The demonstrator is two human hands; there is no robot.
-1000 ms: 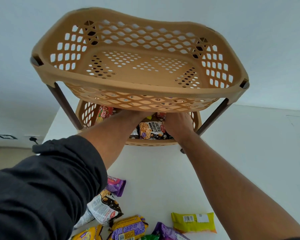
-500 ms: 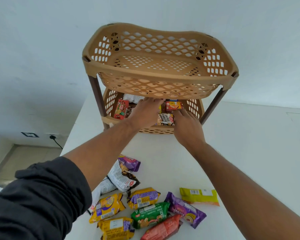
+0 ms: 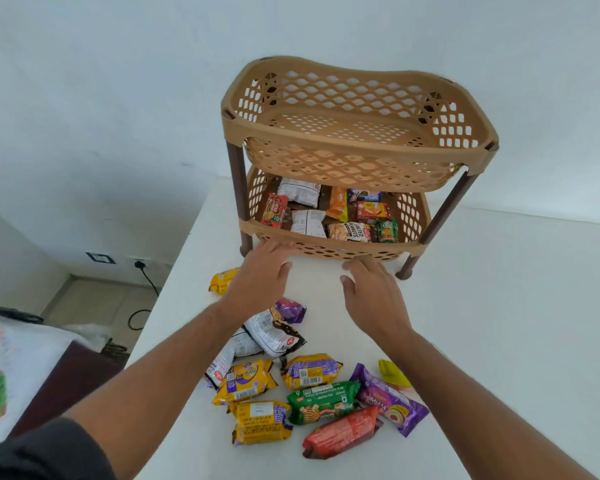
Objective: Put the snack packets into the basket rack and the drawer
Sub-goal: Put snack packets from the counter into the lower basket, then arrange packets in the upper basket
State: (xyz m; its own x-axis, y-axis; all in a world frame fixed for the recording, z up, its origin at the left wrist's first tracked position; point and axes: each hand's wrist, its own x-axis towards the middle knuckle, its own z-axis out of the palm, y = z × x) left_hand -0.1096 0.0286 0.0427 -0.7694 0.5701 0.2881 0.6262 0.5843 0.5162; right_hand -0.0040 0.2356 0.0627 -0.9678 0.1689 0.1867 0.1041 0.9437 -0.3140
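A tan two-tier basket rack (image 3: 357,140) stands on the white table (image 3: 499,341). Its top basket holds nothing; its lower basket (image 3: 329,245) holds several snack packets, among them a salted peanuts pack (image 3: 349,232). My left hand (image 3: 260,275) and my right hand (image 3: 371,289) hover just in front of the lower basket, fingers straight, holding nothing. Several loose packets lie on the table below my arms: yellow ones (image 3: 245,381), a green one (image 3: 321,401), a red one (image 3: 342,433), a purple one (image 3: 392,400) and a white-and-brown one (image 3: 272,336).
The table's left edge runs down past my left arm; beyond it is floor with a wall socket and black cable (image 3: 142,271). A printed cloth on dark furniture (image 3: 21,375) sits at lower left. A white wall rises behind the rack.
Both hands have pulled back out of the lower basket toward me and are now over the table. The view has drawn back, showing more loose packets.
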